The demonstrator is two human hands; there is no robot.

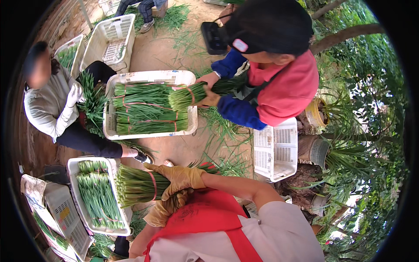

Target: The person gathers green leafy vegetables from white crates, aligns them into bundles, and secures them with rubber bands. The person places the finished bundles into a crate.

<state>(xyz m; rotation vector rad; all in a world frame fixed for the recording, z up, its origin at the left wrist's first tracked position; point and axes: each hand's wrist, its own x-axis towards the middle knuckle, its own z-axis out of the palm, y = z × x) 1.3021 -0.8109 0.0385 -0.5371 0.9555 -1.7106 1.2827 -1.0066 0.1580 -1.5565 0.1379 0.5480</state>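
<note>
A thick bunch of garlic chives (137, 186) lies sideways before my red apron, its pale cut ends to the left. A pink band (154, 186) circles it. My right hand (183, 178), in a yellowish rubber glove, grips the bunch from above, just right of the band. Below it, close to the apron, my left hand (168, 204) in a similar glove is closed around the bunch's lower side; its fingers are partly hidden. Left of the bunch, a white plastic crate (71, 177) holds more banded chives.
Ahead, a larger white crate (109, 126) holds tied chives. A co-worker (288, 85) in pink holds another bunch over it; a seated person (49, 104) is at left. White crates (275, 149) (126, 36) stand right and far left. Loose leaves (226, 131) litter the ground.
</note>
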